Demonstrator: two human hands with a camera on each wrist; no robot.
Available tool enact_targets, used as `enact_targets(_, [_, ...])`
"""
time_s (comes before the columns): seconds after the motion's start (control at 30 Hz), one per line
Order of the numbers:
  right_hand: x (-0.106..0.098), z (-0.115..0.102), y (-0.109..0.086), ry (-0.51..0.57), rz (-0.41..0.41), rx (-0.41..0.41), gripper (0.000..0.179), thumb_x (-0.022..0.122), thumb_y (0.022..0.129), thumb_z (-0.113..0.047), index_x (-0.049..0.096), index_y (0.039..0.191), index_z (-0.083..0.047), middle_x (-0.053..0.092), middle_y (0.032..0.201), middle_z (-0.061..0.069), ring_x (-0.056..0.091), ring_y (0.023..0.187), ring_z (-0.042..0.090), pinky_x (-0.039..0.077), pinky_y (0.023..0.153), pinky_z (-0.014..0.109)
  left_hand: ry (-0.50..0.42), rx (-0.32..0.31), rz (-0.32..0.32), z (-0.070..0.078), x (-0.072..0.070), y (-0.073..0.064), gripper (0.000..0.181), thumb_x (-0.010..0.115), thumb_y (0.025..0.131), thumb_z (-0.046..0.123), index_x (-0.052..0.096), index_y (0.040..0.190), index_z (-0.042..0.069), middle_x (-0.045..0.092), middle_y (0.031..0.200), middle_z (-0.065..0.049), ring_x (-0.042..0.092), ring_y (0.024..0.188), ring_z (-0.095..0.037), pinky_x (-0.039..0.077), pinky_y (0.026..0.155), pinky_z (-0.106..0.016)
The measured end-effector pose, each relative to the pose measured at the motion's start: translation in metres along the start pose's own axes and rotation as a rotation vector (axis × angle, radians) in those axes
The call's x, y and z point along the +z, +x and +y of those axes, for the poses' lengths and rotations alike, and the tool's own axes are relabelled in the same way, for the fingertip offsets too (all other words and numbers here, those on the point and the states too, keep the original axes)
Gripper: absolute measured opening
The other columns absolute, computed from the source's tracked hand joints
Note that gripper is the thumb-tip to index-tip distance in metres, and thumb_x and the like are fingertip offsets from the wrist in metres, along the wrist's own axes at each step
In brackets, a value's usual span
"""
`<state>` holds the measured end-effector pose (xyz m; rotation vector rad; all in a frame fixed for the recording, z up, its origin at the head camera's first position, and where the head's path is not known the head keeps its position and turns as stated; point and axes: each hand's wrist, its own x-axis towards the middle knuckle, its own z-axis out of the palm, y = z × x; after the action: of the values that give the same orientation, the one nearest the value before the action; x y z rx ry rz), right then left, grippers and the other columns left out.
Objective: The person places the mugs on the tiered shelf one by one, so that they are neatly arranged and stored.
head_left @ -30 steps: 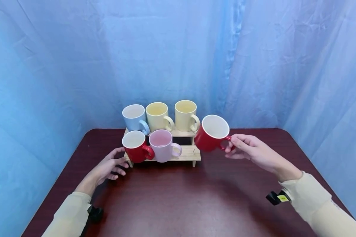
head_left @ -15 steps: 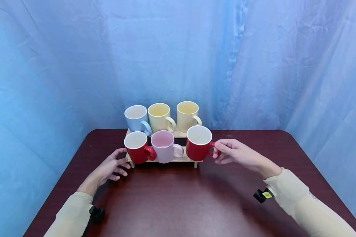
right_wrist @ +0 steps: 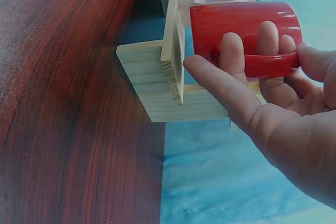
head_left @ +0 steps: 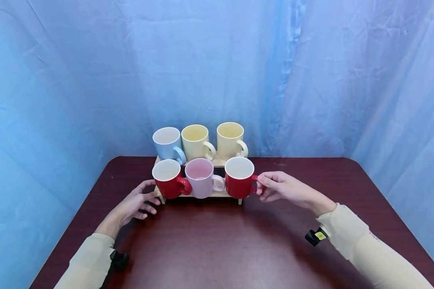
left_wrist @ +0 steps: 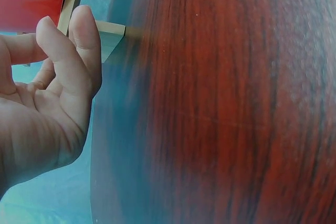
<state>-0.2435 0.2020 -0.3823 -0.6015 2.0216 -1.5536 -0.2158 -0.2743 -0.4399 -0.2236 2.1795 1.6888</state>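
My right hand holds a red mug by its handle, fingers through and around the handle. The mug stands upright at the right end of the lower tier of a wooden two-tier rack. Left of it on that tier are a pink mug and a second red mug. At the rack's left end is my left hand, its fingers loosely bent. In the left wrist view, its fingertips overlap the shelf edge, and nothing is gripped there.
On the upper tier stand a light blue mug and two cream mugs, one in the middle and one at the right. The rack is near the back of a dark red-brown table. Blue curtains hang behind and at both sides.
My right hand has brought the red mug left and down from beside the rack onto the lower tier, and it has gone from tilted to upright. The left hand has stayed at the rack's end.
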Motion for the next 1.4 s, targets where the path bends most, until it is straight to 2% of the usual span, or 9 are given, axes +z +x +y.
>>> enact_targets(0.33, [0.000,0.008,0.008,0.038,-0.012,0.027,0.028,0.054,0.107,-0.025,0.057,0.107,0.003,0.059,0.104,0.027,0.066,0.086,0.032,0.057,0.087,0.049,0.005,-0.003,0.004,0.000,0.000,0.000,0.056,0.050,0.105,0.023,0.025,0.154,0.021,0.065,0.106,-0.016,0.068,0.072,-0.024,0.052,0.054,-0.031])
enact_targets(0.63, [-0.006,0.016,0.017,0.072,-0.052,0.035,0.029,0.055,0.106,-0.024,0.056,0.109,0.005,0.058,0.104,0.027,0.064,0.093,0.043,0.054,0.090,0.057,0.003,-0.010,0.001,0.002,0.000,0.000,0.056,0.050,0.105,0.024,0.024,0.155,0.021,0.064,0.108,-0.017,0.067,0.073,-0.024,0.051,0.054,-0.031])
enact_targets(0.77, [-0.010,0.021,0.020,0.115,-0.059,0.043,0.027,0.055,0.106,-0.022,0.056,0.109,0.004,0.054,0.107,0.035,0.063,0.096,0.047,0.051,0.091,0.062,0.001,-0.013,-0.001,0.002,0.000,0.000,0.057,0.050,0.105,0.024,0.023,0.155,0.022,0.064,0.107,-0.016,0.067,0.072,-0.025,0.052,0.055,-0.032])
enact_targets(1.07, [-0.011,0.024,0.022,0.165,-0.076,0.042,0.035,0.055,0.106,-0.023,0.052,0.112,0.011,0.055,0.105,0.032,0.064,0.096,0.044,0.052,0.091,0.061,-0.002,-0.014,0.000,0.002,-0.001,0.000,0.057,0.050,0.105,0.023,0.023,0.155,0.021,0.064,0.108,-0.017,0.067,0.072,-0.025,0.051,0.054,-0.032])
enact_targets(1.27, [-0.013,0.021,0.022,0.173,-0.097,0.057,0.042,0.055,0.106,-0.023,0.047,0.118,0.016,0.060,0.102,0.023,0.064,0.095,0.039,0.050,0.092,0.063,-0.003,-0.009,-0.005,0.002,-0.001,0.001,0.057,0.050,0.105,0.023,0.023,0.155,0.021,0.064,0.106,-0.016,0.067,0.072,-0.024,0.051,0.054,-0.031])
enact_targets(1.4, [-0.015,0.021,0.022,0.165,-0.118,0.060,0.042,0.055,0.106,-0.023,0.047,0.119,0.016,0.059,0.105,0.026,0.063,0.097,0.042,0.050,0.092,0.063,-0.001,-0.011,-0.005,0.002,0.000,0.001,0.058,0.049,0.105,0.023,0.022,0.156,0.022,0.064,0.107,-0.016,0.067,0.072,-0.024,0.051,0.054,-0.031])
